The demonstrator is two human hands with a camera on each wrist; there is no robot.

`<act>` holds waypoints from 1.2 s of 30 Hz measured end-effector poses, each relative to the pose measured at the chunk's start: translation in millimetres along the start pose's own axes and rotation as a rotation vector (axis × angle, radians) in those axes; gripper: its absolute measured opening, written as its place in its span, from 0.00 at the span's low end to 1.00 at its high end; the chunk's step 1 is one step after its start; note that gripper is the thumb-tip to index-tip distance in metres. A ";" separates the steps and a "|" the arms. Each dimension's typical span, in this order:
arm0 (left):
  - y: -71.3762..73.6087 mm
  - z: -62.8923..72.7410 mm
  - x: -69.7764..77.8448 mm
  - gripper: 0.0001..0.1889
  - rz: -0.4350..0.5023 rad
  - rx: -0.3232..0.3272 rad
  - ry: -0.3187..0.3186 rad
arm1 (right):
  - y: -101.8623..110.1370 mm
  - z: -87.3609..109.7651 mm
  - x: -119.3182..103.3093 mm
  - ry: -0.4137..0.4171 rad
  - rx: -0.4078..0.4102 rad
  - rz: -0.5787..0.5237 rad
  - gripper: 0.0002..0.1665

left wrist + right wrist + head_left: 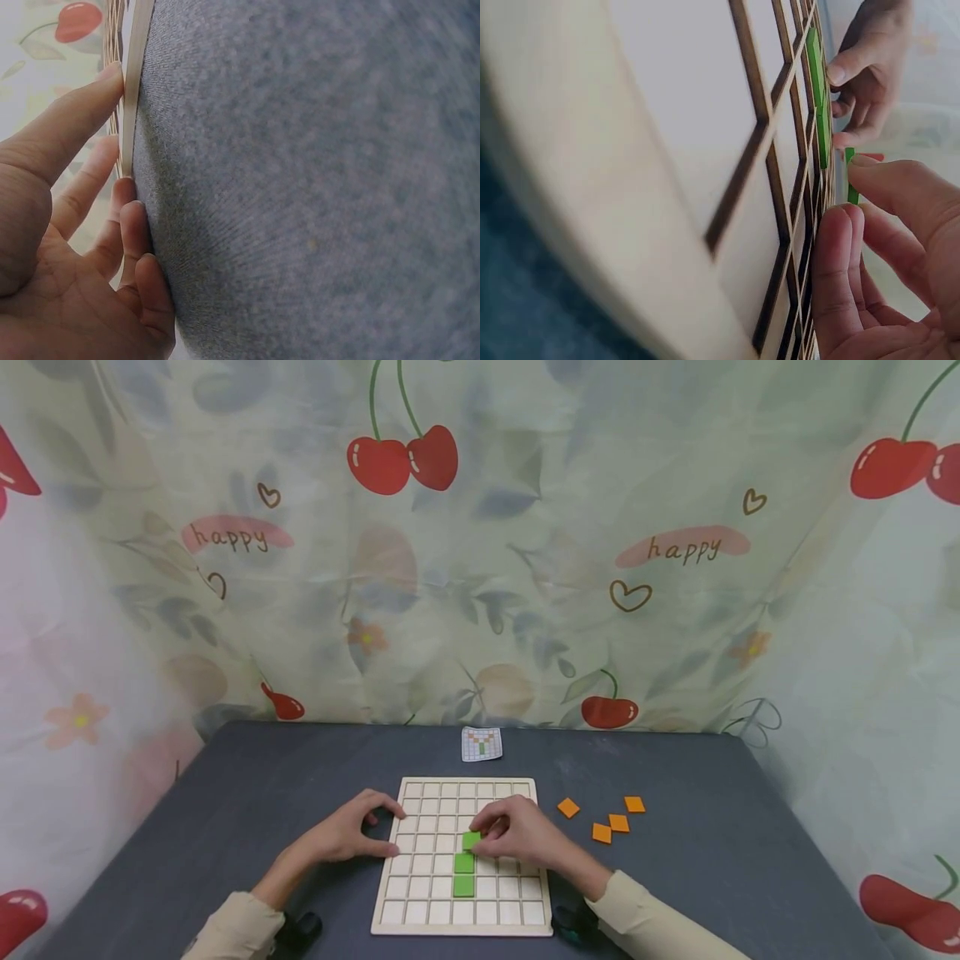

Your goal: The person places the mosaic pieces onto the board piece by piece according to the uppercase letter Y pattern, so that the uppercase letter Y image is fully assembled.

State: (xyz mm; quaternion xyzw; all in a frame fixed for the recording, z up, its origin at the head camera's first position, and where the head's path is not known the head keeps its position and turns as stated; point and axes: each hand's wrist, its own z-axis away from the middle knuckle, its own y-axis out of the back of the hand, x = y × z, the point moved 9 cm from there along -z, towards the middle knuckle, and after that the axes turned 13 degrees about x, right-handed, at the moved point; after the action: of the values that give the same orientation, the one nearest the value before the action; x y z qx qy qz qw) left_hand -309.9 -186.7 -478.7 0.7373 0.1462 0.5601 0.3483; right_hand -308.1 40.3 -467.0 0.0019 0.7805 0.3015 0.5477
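Note:
A white wooden grid board (405,912) lies on the dark table. Two green square tiles (463,886) sit one behind the other in its cells, right of the middle column lines. My right hand (521,833) pinches a third green tile (471,841) between thumb and fingers, just behind those two. From the right wrist view, this tile (852,176) appears tilted up off the board. At the board's left edge, my left hand (337,833) touches the rim with its thumb and fingertips spread apart; the left wrist view shows the fingers (79,195) against that rim.
Several orange square tiles (602,833) lie loose on the table to the right of the board. Behind the board is a small card (482,744) printed with a coloured grid pattern. A printed curtain (480,568) encloses the dark table (300,760) at the back and sides.

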 end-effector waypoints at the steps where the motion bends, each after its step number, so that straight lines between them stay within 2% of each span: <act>1: 0.0 0.2 0.2 0.21 0.001 0.000 -0.001 | -0.8 -0.6 0.1 -0.001 -0.002 0.004 0.11; 17: 1.4 -0.1 0.5 0.22 -0.016 0.001 0.024 | -5.8 -5.5 -2.2 -0.004 -0.010 0.055 0.09; 27: 1.4 -0.2 1.9 0.22 -0.010 0.003 0.008 | -5.7 -8.0 -8.3 0.005 -0.001 0.098 0.09; 36: 0.0 0.3 0.8 0.22 -0.013 0.000 0.003 | -9.5 -9.9 -6.6 -0.023 -0.006 0.096 0.10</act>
State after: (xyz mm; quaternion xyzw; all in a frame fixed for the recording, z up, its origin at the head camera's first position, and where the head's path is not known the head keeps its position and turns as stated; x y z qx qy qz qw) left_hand -309.4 -186.3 -478.2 0.7356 0.1514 0.5588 0.3518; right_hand -310.9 25.7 -463.8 0.0412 0.7722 0.3299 0.5415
